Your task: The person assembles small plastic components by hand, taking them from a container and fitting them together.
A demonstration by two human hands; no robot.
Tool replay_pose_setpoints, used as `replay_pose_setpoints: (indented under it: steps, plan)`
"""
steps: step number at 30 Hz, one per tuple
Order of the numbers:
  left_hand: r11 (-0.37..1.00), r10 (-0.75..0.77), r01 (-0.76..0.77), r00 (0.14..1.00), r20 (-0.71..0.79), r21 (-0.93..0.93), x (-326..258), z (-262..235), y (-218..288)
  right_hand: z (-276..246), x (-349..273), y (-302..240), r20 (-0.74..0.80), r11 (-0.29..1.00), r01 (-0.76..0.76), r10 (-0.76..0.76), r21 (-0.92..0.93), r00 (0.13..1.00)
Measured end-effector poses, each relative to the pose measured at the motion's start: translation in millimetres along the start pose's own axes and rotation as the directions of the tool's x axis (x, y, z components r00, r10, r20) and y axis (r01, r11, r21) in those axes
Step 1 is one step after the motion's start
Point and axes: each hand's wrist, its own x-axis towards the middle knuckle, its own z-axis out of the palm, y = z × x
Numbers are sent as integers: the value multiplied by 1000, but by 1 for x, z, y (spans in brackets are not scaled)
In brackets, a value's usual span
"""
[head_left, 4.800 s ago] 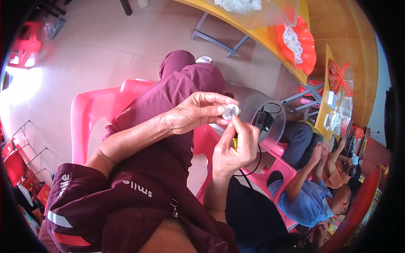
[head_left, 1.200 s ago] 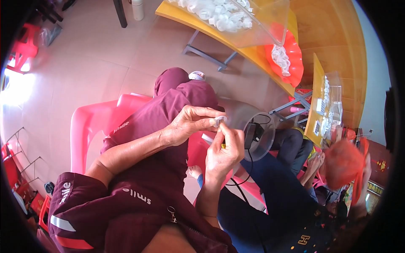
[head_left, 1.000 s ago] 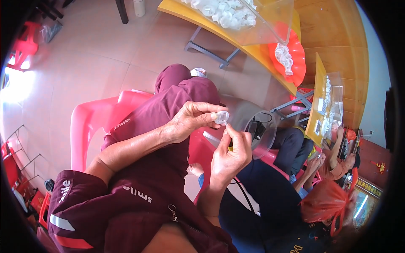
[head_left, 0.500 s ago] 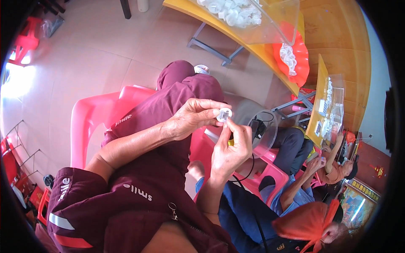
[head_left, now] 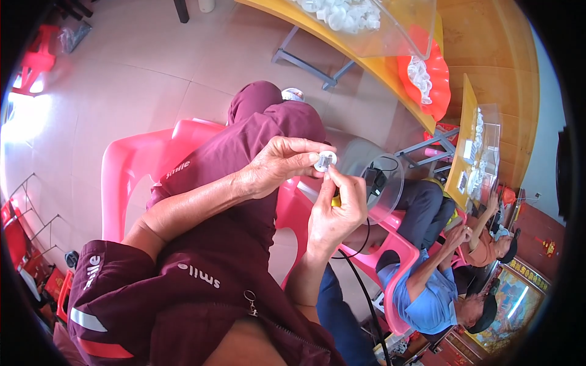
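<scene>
A small round white plastic piece [head_left: 326, 160] with a grey rectangular part at its centre is pinched between the thumb and fingers of my left hand [head_left: 276, 168]. My right hand [head_left: 339, 210] is closed, its thumb and index fingertips meeting at the lower edge of that piece. A bit of something yellow [head_left: 336, 200] shows between the right fingers; the rest is hidden, so its kind is unclear. Both hands are held up in front of my maroon-clothed lap.
A clear tub [head_left: 384, 183] with a black adapter and cable stands right of my hands. On the yellow table [head_left: 366, 58] are a clear bin of white pieces [head_left: 342, 13] and a red scalloped dish [head_left: 441, 85]. Co-workers sit at right, one in a blue shirt [head_left: 421, 293].
A passing person in dark blue with a red bag has mostly left the lower right, uncovering the blue-shirted co-worker. My hands have barely shifted; the white piece is slightly turned.
</scene>
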Motion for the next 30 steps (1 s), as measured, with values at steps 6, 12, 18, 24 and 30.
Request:
replay_pose_setpoints:
  steps: [6,12,18,24,30]
  plan:
    - [1000,6,-6,1000,-1,28,0,0,-1,0,-1,0,7,1000,-30,30,0,1000]
    - [997,50,-52,998,35,54,1,-3,-3,2,-1,-1,5,999,-43,43,0,999]
    - [970,122,-121,993,7,209,0,2,-1,1,5,-7,61,997,-49,53,-64,997]
    - [955,142,-143,990,21,260,0,2,-7,1,4,-6,117,992,-40,54,-120,992]
    - [985,29,-37,998,53,168,1,0,2,-16,1,-19,74,983,-96,108,-156,991]
